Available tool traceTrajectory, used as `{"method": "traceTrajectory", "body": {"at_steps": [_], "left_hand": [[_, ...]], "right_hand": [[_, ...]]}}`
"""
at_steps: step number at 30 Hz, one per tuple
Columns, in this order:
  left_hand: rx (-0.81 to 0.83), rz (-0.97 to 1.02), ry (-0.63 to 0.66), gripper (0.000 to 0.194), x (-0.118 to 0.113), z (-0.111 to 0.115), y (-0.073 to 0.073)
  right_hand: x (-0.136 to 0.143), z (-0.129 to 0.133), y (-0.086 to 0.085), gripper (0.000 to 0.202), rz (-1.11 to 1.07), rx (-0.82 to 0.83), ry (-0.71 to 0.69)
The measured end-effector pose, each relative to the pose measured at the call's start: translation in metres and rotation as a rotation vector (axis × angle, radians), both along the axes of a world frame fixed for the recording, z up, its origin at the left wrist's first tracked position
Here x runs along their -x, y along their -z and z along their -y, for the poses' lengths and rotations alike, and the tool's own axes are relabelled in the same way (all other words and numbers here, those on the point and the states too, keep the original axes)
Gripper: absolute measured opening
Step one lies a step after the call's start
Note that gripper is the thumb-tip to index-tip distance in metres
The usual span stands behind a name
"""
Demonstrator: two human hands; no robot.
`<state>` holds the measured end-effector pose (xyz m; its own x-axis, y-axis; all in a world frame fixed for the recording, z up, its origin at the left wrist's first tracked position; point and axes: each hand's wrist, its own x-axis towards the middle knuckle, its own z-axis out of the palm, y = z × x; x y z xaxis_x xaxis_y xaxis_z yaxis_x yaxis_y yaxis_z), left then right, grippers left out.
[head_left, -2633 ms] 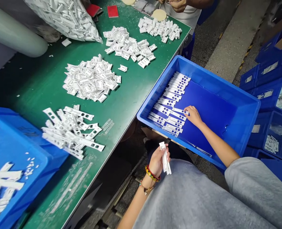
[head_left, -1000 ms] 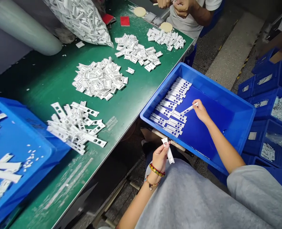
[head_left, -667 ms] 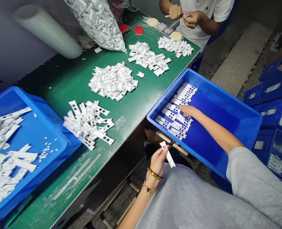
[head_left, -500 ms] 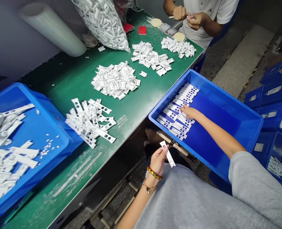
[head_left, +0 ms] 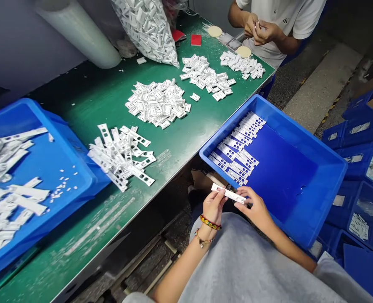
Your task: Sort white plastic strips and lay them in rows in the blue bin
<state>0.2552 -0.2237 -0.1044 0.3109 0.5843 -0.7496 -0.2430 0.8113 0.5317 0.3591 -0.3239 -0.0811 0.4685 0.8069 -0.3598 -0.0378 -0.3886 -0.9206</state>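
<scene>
Between my hands is a long white plastic strip (head_left: 228, 194) with cut-out holes, held nearly level above my lap. My left hand (head_left: 214, 206), with beaded bracelets on its wrist, pinches the strip's left end. My right hand (head_left: 255, 207) has its thumb and fingers at the strip's right end, closed on it. Just beyond lies a blue tray (head_left: 302, 202), where similar white strips (head_left: 241, 162) lie side by side in rows along the left side. A loose heap of strips (head_left: 123, 155) rests on the green table (head_left: 110, 214).
Small white parts lie in several piles (head_left: 157, 103) on the table, near a full clear bag (head_left: 148, 31). A blue bin (head_left: 79, 168) of white pieces stands at left. Across the table, a co-worker's hands (head_left: 258, 30) hold something small. Blue crates (head_left: 359, 126) stack at right.
My right hand has left the rows in the tray and come back to the strip's right end. The strip has turned from steeply slanted to nearly level. The view has shifted slightly.
</scene>
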Motion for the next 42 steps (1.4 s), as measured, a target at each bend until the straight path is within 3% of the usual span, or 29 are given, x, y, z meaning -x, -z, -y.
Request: {"method": "traceTrajectory", "body": {"at_steps": [2, 4, 7, 9, 11, 14, 16, 19, 23, 26, 28, 31, 34, 36, 38, 42], "left_hand": [[-0.083, -0.003, 0.024, 0.034, -0.002, 0.004, -0.001], [-0.23, 0.006, 0.141, 0.027, -0.005, 0.009, -0.004], [-0.444, 0.059, 0.307, 0.032, -0.01, 0.018, -0.011], [-0.482, 0.099, 0.332, 0.049, -0.01, 0.023, -0.013], [-0.457, 0.113, 0.339, 0.053, -0.006, 0.025, -0.012], [-0.413, 0.07, 0.347, 0.039, 0.01, 0.024, -0.006], [-0.406, 0.014, 0.319, 0.036, 0.026, 0.021, -0.004], [-0.413, -0.067, 0.243, 0.032, 0.05, 0.014, -0.003], [-0.484, -0.188, 0.11, 0.026, 0.085, -0.005, -0.005], [-0.714, -0.429, -0.029, 0.019, 0.118, -0.036, -0.006], [-0.905, -0.679, -0.111, 0.014, 0.14, -0.065, -0.007], [-1.059, -1.012, -0.131, 0.023, 0.158, -0.111, -0.007], [-1.115, -1.181, -0.031, 0.055, 0.153, -0.146, -0.003], [-1.102, -1.244, 0.011, 0.077, 0.144, -0.159, 0.002], [-1.03, -1.285, 0.013, 0.091, 0.139, -0.166, 0.009], [-0.943, -1.279, 0.068, 0.095, 0.141, -0.171, 0.023]], "right_hand": [[0.016, 0.005, 0.01, 0.03, -0.22, -0.025, 0.205], [0.016, 0.002, 0.019, 0.026, -0.359, -0.094, 0.367], [-0.02, -0.011, 0.029, 0.025, -0.321, -0.194, 0.431], [-0.067, -0.024, 0.038, 0.027, -0.128, -0.188, 0.361], [-0.121, -0.04, 0.051, 0.032, 0.237, -0.074, 0.291], [-0.183, -0.067, 0.079, 0.033, 0.732, 0.219, -0.049], [-0.198, -0.081, 0.096, 0.032, 0.789, 0.257, -0.203], [-0.195, -0.087, 0.112, 0.031, 0.816, 0.224, -0.284], [-0.186, -0.077, 0.106, 0.027, 0.946, 0.184, -0.229], [-0.168, -0.089, 0.075, 0.032, 1.018, 0.105, -0.086], [-0.134, -0.118, 0.046, 0.031, 1.022, -0.054, -0.013], [-0.053, -0.191, 0.008, 0.027, 0.88, -0.331, -0.18], [0.036, -0.281, -0.008, 0.025, 0.873, -0.419, -0.385], [0.081, -0.335, -0.008, 0.035, 0.971, -0.382, -0.528], [0.109, -0.376, -0.005, 0.045, 1.042, -0.193, -0.6], [0.125, -0.423, 0.0, 0.055, 0.998, 0.212, -0.718]]}}
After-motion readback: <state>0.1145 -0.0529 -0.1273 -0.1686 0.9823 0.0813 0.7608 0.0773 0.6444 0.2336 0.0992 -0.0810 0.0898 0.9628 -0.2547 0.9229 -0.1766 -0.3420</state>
